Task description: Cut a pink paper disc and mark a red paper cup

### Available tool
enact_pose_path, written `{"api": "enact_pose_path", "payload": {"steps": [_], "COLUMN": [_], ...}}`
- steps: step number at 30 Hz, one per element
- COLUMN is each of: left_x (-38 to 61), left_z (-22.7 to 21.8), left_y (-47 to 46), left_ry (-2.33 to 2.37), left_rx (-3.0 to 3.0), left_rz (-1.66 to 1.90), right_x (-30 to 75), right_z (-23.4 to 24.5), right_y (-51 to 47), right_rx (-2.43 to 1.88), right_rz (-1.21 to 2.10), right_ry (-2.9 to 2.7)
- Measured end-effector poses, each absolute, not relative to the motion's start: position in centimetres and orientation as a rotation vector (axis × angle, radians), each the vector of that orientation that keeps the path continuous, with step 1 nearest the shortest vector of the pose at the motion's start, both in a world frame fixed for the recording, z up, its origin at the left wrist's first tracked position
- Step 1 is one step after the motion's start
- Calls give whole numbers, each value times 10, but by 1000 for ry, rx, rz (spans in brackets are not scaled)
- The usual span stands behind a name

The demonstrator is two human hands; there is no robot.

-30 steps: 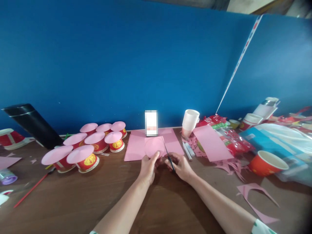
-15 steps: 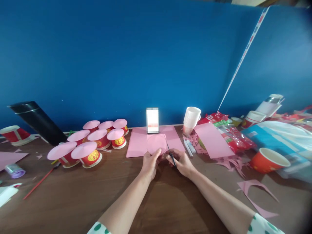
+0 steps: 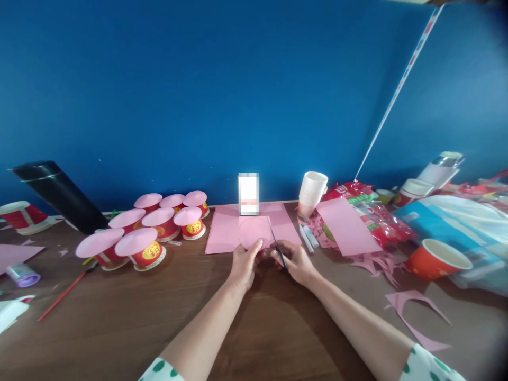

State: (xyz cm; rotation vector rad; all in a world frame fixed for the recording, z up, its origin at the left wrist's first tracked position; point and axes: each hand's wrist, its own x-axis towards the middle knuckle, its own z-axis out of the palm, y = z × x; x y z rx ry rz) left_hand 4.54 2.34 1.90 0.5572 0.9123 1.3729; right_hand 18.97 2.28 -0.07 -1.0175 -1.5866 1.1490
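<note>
My left hand (image 3: 246, 262) pinches the near edge of a pink paper piece (image 3: 254, 232) with a circle outlined on it, thumb on top. In my right hand (image 3: 296, 262) is a pair of scissors (image 3: 280, 255) with dark handles, its blades pointing away along the paper's right edge. How far the blades are apart is too small to tell. Beneath the held piece, pink paper sheets (image 3: 222, 233) lie on the brown table. Just behind them, against the blue wall, stands a bright white rectangle (image 3: 248, 193), partly blurred out.
Several red paper cups with pink cone tops (image 3: 137, 242) stand at left, near a black bottle (image 3: 59, 196) and a red brush (image 3: 65, 293). To the right are stacked white cups (image 3: 313, 188), a pink sheet (image 3: 349, 227), an orange cup (image 3: 432, 262) and paper scraps (image 3: 415, 317).
The view has shifted very slightly. Both hands, the paper and the scissors hold nearly the same positions.
</note>
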Motion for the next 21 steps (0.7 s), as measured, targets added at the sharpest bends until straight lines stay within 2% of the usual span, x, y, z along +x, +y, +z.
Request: {"api": "enact_pose_path", "payload": {"steps": [21], "left_x": [46], "left_z": [14], "left_y": [26], "left_ry": [931], "left_rx": [527], "left_rz": [1395], "right_x": [188], "right_z": [2], "right_y": [22], "right_rx": [-1048], "right_rz": [1144], "right_ry": [-1571]}}
